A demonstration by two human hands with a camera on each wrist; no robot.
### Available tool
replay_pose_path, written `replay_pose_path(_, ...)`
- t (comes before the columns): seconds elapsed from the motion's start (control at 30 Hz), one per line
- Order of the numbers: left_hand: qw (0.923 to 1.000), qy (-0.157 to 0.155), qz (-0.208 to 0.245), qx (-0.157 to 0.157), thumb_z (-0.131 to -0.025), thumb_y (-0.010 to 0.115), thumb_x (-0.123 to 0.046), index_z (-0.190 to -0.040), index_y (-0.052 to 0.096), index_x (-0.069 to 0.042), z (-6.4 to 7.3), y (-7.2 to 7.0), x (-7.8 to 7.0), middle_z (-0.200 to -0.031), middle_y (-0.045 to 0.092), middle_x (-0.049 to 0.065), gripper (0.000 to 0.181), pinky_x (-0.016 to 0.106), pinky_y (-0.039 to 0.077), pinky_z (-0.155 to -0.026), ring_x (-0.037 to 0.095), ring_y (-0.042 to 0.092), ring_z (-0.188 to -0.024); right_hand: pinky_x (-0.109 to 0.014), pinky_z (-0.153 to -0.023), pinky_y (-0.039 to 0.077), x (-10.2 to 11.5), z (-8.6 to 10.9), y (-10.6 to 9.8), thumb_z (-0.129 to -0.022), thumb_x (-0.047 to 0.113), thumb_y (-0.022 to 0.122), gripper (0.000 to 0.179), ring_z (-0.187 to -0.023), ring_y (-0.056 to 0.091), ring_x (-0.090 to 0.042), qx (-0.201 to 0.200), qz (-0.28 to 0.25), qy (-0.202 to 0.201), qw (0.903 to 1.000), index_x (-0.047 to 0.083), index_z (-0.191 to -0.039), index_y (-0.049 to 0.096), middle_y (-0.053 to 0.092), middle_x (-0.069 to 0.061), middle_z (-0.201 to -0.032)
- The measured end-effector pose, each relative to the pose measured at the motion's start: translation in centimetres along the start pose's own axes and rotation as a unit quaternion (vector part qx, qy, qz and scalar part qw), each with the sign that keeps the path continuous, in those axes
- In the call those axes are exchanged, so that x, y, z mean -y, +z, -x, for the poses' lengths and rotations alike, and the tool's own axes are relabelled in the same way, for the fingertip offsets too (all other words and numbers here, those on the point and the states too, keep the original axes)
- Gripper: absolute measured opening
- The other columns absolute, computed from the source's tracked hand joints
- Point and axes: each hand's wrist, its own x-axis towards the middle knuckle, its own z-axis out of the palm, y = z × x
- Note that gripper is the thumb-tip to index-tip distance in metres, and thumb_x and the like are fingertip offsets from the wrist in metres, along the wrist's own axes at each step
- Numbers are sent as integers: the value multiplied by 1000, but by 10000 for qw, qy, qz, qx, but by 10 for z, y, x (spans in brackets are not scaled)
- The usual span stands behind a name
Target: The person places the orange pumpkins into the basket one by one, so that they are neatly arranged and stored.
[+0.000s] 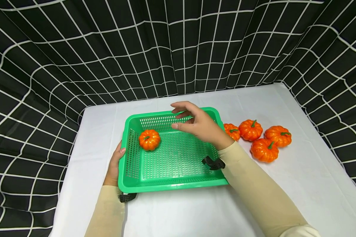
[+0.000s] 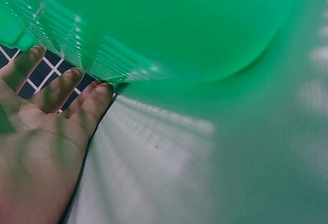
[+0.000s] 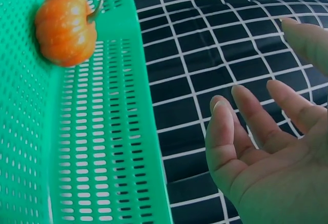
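Note:
A green perforated plastic basket [image 1: 169, 189] stands on the white-covered table, with one small orange pumpkin [image 1: 149, 140] near its left wall. My left hand [image 1: 115, 164] holds the basket's left side, its thumb at the rim; the left wrist view shows the fingertips [image 2: 77, 73] against the outer wall. Over the right half of the basket hovers my right hand [image 1: 195, 121], fingers loosely bent and apart, nothing between them. In the right wrist view that hand [image 3: 277, 157] is apart from the basket wall [image 3: 102, 131], and the pumpkin [image 3: 65, 29] sits inside.
Several more orange pumpkins [image 1: 264, 150] lie grouped on the table right of the basket; the nearest one [image 1: 232, 131] is partly hidden behind the basket and right arm. Black cloth with a white grid [image 1: 184, 59] hangs around the back and sides of the table [image 1: 314, 184].

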Motion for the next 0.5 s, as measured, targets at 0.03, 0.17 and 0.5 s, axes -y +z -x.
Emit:
replay_pose_path(0.03,9997,-201,-7,-124,-106,52,-42,-176,23,-15,6,20,-18,-166,40,20,80,36,53,-103,26,57,-131,-47,-96,55,0,0,-1,-99,17,83,59,-122,63,-28,-3,11,11,10000,15,-153,60,65,-6,-139)
replay_pose_path(0.17,9959,-707,-176,-530,-108,32,-32,-177,18,-18,18,63,-58,-166,38,20,71,35,55,-99,25,57,-129,-47,-97,55,0,2,-3,-99,15,83,60,-122,63,-26,-19,23,37,10000,13,-154,59,65,-4,-139)
replay_pose_path(0.5,9936,-832,-319,-696,-106,38,-39,-176,24,-24,19,66,-61,-169,37,16,73,37,54,-102,30,53,-136,-49,-98,53,7,8,-14,-97,14,84,61,-122,63,-26,-169,71,-21,9998,13,-153,59,65,-7,-141)
